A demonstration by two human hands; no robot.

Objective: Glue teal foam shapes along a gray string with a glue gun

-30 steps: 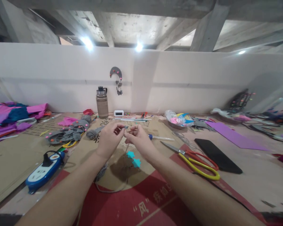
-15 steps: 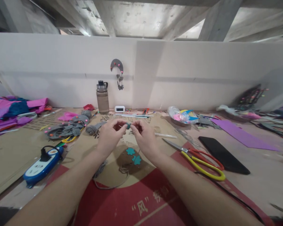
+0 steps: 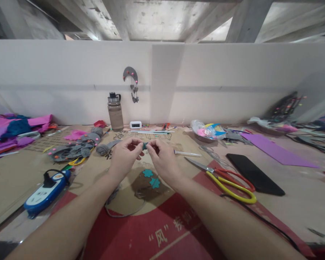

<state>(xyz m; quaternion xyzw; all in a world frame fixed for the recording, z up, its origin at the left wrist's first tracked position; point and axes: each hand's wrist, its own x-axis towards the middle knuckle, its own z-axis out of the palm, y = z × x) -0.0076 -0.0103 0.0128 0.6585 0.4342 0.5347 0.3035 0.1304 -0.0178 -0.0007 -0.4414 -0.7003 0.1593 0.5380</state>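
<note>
Between the fingertips of my left hand point(image 3: 126, 153) and my right hand point(image 3: 163, 159) is a small teal felt piece point(image 3: 144, 146), mostly hidden by the fingers. Both hands pinch it, raised above the cardboard. Below them, two teal felt flower shapes point(image 3: 147, 173) lie on the cardboard sheet point(image 3: 176, 173). Grey yarn point(image 3: 124, 216) loops loosely beside the flowers, toward my left forearm.
Scissors point(image 3: 227, 182) with red and yellow handles lie at right beside a black phone point(image 3: 253, 175). A blue-and-white power strip point(image 3: 47, 193) is at left. A bottle point(image 3: 115, 113) and a small clock point(image 3: 135, 125) stand near the wall.
The view has shifted slightly, so everything sits a little further left. Both hands still pinch the teal piece; their fingertips have moved closer together around it.
</note>
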